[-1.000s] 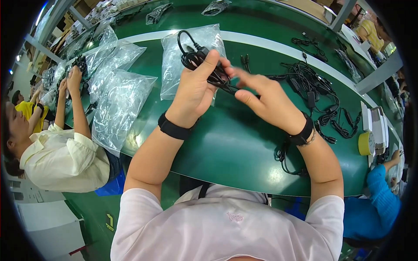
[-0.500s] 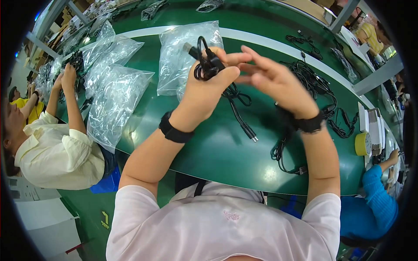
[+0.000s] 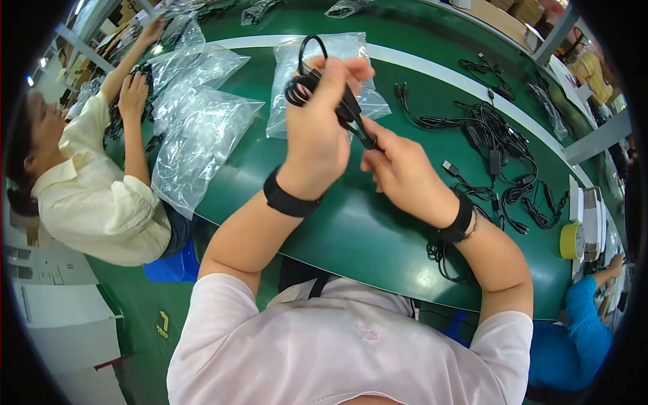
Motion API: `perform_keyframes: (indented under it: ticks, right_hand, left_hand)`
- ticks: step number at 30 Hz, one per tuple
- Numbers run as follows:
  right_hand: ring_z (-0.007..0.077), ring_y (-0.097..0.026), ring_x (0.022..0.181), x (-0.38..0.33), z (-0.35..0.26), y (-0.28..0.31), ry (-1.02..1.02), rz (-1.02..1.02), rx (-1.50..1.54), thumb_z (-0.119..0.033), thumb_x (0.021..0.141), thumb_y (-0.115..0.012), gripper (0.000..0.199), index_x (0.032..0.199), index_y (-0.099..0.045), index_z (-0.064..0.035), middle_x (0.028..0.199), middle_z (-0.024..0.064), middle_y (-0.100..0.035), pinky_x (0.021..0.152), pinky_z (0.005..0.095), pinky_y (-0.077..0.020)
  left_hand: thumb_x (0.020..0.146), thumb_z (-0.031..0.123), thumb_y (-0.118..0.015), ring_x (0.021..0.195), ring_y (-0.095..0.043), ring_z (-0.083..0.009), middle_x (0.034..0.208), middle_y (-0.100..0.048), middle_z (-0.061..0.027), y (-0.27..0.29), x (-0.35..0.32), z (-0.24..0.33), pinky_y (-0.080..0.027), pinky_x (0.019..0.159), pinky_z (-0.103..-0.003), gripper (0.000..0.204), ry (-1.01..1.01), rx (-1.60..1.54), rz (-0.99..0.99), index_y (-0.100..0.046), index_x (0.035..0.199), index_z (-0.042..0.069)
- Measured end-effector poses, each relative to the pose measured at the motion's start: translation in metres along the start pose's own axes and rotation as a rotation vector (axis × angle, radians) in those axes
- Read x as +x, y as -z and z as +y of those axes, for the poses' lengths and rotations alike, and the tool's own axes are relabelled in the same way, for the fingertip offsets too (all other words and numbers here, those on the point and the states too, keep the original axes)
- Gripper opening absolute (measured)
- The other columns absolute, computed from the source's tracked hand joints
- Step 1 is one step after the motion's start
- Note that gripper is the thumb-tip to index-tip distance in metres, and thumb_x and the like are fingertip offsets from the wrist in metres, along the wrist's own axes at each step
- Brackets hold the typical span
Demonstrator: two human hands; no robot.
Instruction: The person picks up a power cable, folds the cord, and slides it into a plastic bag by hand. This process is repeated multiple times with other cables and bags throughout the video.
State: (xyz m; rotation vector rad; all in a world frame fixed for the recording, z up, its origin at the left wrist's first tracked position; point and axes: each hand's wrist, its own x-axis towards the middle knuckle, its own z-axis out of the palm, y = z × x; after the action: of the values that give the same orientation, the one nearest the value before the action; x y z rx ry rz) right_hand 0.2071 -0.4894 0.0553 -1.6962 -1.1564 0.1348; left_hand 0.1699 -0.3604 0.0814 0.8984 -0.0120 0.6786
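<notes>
A coiled black cable (image 3: 349, 108) is held up over the green table (image 3: 297, 233). My left hand (image 3: 322, 125) is closed around the coil, with a loop standing up above the fingers. Lower down, my right hand (image 3: 405, 169) pinches the cable's hanging end between thumb and fingers; the tip is hidden there. Behind my left hand lies a clear plastic bag (image 3: 283, 88). To the right of my hands a heap of black cables (image 3: 496, 142) is spread, some with USB plugs. Another black cable (image 3: 442, 260) lies partly under my right forearm.
More clear plastic bags (image 3: 202, 135) lie at the left, beside a co-worker in a pale yellow shirt (image 3: 111, 209). At the right edge stand a yellow tape roll (image 3: 571, 241) and white boxes (image 3: 592, 216). A co-worker in a blue top (image 3: 584, 331) sits at the far right.
My right hand has gone from loose, blurred fingers beside the coil to pinching the cable's hanging end. The left hand still grips the coil, now turned. The left co-worker's arm has reached farther away.
</notes>
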Motion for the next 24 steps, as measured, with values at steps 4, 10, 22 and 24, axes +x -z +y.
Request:
perform_keyframes:
  ticks: [4, 10, 22, 24]
  right_hand:
    - [0.0059, -0.046, 0.056, 0.007, 0.001, 0.014, -0.300, -0.276, 0.179, -0.009, 0.087, -0.045, 0.028, 0.114, -0.051, -0.0020, 0.067, -0.0010, -0.051, 0.049, 0.0211, -0.0398]
    - [0.0026, -0.036, 0.056, 0.004, 0.003, 0.030, -0.251, -0.173, 0.198, -0.014, 0.088, -0.047, 0.025, 0.108, -0.053, 0.0002, 0.069, -0.0043, -0.046, 0.051, 0.0179, -0.0322]
    - [0.0032, -0.030, 0.053, 0.028, 0.020, 0.071, -0.582, 0.026, 0.569, -0.017, 0.091, -0.043, 0.025, 0.108, -0.049, 0.0001, 0.063, -0.0061, -0.035, 0.043, 0.0178, -0.0240]
    - [0.0032, -0.030, 0.053, 0.029, 0.022, 0.070, -0.599, 0.014, 0.564, -0.017, 0.091, -0.043, 0.025, 0.108, -0.049, 0.0002, 0.063, -0.0063, -0.035, 0.042, 0.0175, -0.0244]
  left_hand:
    - [0.090, 0.018, -0.051, 0.087, -0.059, -0.0198, 0.093, -0.060, -0.0136, 0.015, 0.014, 0.007, -0.046, 0.081, -0.032, 0.022, -0.098, -0.016, -0.042, -0.045, 0.100, 0.000]
    - [0.082, 0.017, -0.063, 0.104, -0.052, -0.0248, 0.119, -0.049, -0.0189, 0.016, 0.015, 0.030, -0.043, 0.087, -0.036, 0.053, -0.053, 0.291, -0.196, -0.037, 0.125, 0.001]
    - [0.076, 0.009, -0.063, 0.079, -0.058, -0.0282, 0.086, -0.061, -0.0141, 0.085, -0.037, 0.026, -0.046, 0.073, -0.035, 0.016, -0.205, 1.408, -0.351, -0.061, 0.089, 0.000]
    - [0.071, 0.008, -0.067, 0.091, -0.053, -0.0308, 0.100, -0.057, -0.0152, 0.077, -0.027, 0.017, -0.044, 0.078, -0.037, 0.035, -0.533, 1.620, -0.534, -0.056, 0.103, 0.000]
